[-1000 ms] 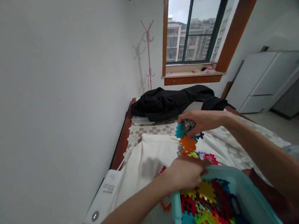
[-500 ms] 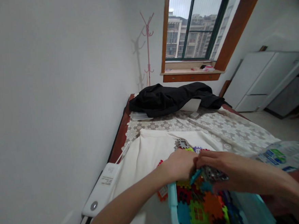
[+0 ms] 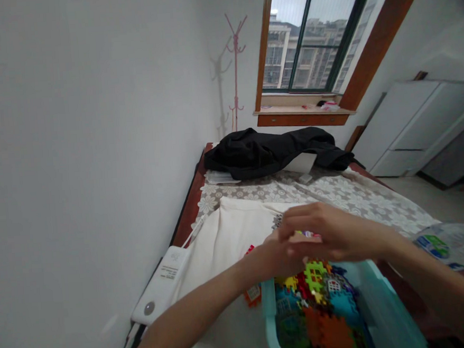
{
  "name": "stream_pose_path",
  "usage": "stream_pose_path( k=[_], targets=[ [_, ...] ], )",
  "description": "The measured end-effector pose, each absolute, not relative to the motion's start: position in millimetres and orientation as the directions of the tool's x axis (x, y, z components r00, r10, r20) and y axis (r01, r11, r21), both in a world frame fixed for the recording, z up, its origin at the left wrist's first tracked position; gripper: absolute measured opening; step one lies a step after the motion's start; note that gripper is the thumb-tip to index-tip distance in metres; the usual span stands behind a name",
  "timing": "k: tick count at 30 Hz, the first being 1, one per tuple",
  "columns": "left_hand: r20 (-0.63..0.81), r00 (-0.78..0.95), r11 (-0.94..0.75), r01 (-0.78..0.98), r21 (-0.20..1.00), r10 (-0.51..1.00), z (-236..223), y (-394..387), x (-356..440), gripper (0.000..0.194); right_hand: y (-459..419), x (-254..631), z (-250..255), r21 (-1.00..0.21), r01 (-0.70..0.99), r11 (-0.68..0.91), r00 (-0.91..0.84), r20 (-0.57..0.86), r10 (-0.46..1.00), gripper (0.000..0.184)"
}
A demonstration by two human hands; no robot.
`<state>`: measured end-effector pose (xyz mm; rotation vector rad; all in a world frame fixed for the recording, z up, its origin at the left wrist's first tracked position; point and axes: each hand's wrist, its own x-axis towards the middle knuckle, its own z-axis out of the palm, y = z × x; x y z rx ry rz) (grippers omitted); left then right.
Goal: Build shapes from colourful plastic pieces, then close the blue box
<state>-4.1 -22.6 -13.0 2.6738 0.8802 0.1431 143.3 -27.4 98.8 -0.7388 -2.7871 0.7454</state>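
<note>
My left hand (image 3: 279, 255) and my right hand (image 3: 319, 229) meet above the far end of a light blue plastic bin (image 3: 269, 325). The right hand's bent fingers lie over the left hand, and both look closed. Whatever sits between them is hidden. Inside the bin are many notched plastic building pieces, among them an orange one (image 3: 328, 331), a lime green window piece (image 3: 314, 275) and a blue one (image 3: 344, 304). Behind the hands, a grey piece (image 3: 277, 221) shows in part on the white cloth (image 3: 239, 221). An orange-red piece (image 3: 253, 295) lies left of the bin.
A white power strip (image 3: 160, 285) lies along the left edge by the wall. Black clothing (image 3: 270, 153) is heaped at the far end of the floral cover (image 3: 360, 191). A clear plastic bottle (image 3: 455, 240) lies at the right.
My right hand has moved up and left onto my left hand. The dark grey piece that showed beneath it is out of sight, and more of the bin's contents are visible.
</note>
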Motion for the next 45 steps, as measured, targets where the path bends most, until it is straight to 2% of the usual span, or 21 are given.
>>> stream_pose_path(
  k=[3,5,7,9,12,15,18,22,27,31,35,37,41,45],
  targets=[
    [-0.041,0.83,-0.787,0.542,0.294,0.556,-6,-37,-5,0.041,26,90,79,-0.508,0.413,0.756,-0.904,-0.128,0.408,0.023],
    [0.016,0.84,-0.81,0.517,0.278,0.542,-4,-50,-4,0.05,50,56,47,-0.428,0.401,0.81,-0.913,-0.257,0.316,0.039],
    [-0.009,0.842,-0.811,0.522,0.264,0.539,-6,-64,0,0.052,58,29,10,-0.318,0.284,0.905,-0.923,-0.345,0.168,0.054],
    [-0.01,0.824,-0.8,0.554,0.231,0.567,-11,-77,5,0.051,54,16,-23,-0.23,0.099,0.968,-0.949,-0.315,0.022,0.057],
    [-0.012,0.812,-0.791,0.573,0.215,0.584,-20,-88,12,0.036,40,21,-54,-0.134,-0.135,0.982,-0.963,-0.216,-0.162,0.058],
    [-0.01,0.811,-0.789,0.572,0.225,0.585,-25,-90,15,0.027,34,39,-67,-0.124,-0.225,0.966,-0.958,-0.155,-0.243,0.067],
    [0.03,0.803,-0.786,0.575,0.227,0.596,-23,-90,14,0.028,36,55,-75,-0.139,-0.261,0.955,-0.955,-0.107,-0.277,0.063],
    [0.016,0.804,-0.783,0.574,0.239,0.594,-12,-91,10,0.032,41,69,-86,-0.212,-0.183,0.96,-0.979,-0.048,-0.197,0.047],
    [0.022,0.818,-0.794,0.552,0.255,0.575,-12,-89,10,0.036,50,93,-93,-0.298,0.056,0.953,-0.998,-0.013,0.055,0.049],
    [0.026,0.828,-0.804,0.536,0.257,0.56,-17,-85,10,0.048,56,119,-93,-0.272,0.162,0.948,-0.982,0.054,0.183,0.054],
    [-0.029,0.855,-0.812,0.501,0.3,0.517,-10,-76,6,0.042,59,140,-92,-0.219,0.205,0.954,-0.974,0.049,0.221,0.045],
    [-0.035,0.874,-0.829,0.472,0.301,0.485,-5,-69,1,0.037,59,150,-91,-0.228,0.222,0.948,-0.97,0.044,0.238,0.05],
    [-0.011,0.89,-0.845,0.437,0.308,0.456,0,-56,-8,0.045,52,176,-97,-0.23,0.333,0.915,-0.939,0.014,0.345,0.078],
    [-0.045,0.881,-0.825,0.457,0.333,0.47,1,-43,-14,0.035,43,204,-117,-0.216,0.52,0.826,-0.838,0.057,0.543,0.076]
  ],
)
